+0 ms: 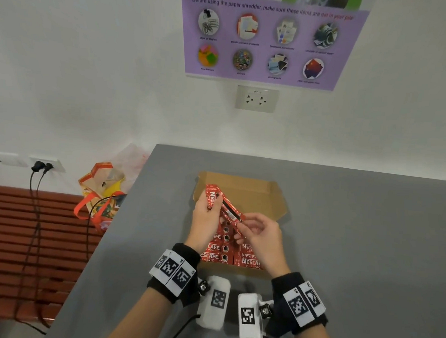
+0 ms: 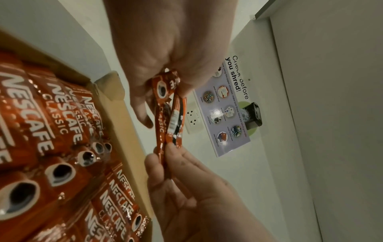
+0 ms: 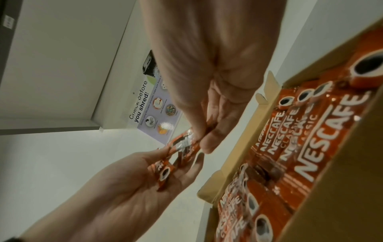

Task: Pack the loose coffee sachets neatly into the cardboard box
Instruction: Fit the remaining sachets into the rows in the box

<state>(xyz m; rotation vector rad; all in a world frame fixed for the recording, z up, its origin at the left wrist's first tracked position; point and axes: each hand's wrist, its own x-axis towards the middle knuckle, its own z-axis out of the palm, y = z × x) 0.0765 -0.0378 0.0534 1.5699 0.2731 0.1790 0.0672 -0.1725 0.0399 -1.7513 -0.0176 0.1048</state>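
Pretty far along with this one, I'd say. The cardboard box [image 1: 272,197] sits open on the grey surface [image 1: 368,241], and its near half is already filled with Nescafé Classic sachets [image 1: 213,256] lying flat in two side-by-side rows, logos up, overlapped like shingles. They lie directly below both grips. The far half of the box, out beyond the fingers, shows bare cardboard, so there's room left.

What's in hand now: a small bunch of sachets [image 1: 223,207] held in the air above the packed rows. The left hand [image 1: 203,219] has its fingers and thumb curled round the far end of the bunch, and the right hand [image 1: 261,235] pinches the near end between thumb and fingertips [image 2: 159,165]. So both grips are closed on the same bunch, one at each end. From the left wrist view it looks like two sachets pressed together, maybe three; the edges blur so I can't count them for sure. One shows its printed back with a barcode-ish panel, so my guess is they're being squared up or flipped to face the same way before going in.

I can't spot any loose sachets lying on the surface around the hands, so this bunch may be the last of them. What's left, as I read it: line the bunch up, lay it in past the existing rows, and keep the stack tidy.
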